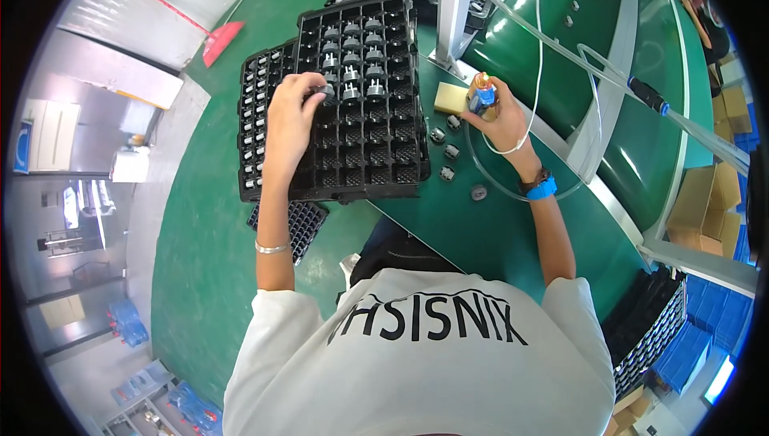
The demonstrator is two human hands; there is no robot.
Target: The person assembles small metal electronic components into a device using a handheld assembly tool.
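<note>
My left hand [293, 116] is over the left part of a black compartment tray [360, 176], its fingers pinched round a small dark grey plug [326, 92]. Similar grey plugs with metal pins [351, 73] stand upright in several of the tray's upper pockets, while the lower pockets hold none. My right hand [506, 120] is wrapped round a blue air nozzle [482, 98] with a brass-coloured tip. A thin white cord loops by that wrist. Beside the nozzle lies a yellow block [451, 98], perhaps a sponge. Several loose round grey parts [451, 151] are on the green table [497, 228].
Another filled black tray [255, 116] lies under the first, at its left. A metal post [454, 12] and hanging hoses [553, 44] stand beyond my right hand. A green conveyor [521, 32] runs on the right. A red dustpan [220, 42] is on the floor.
</note>
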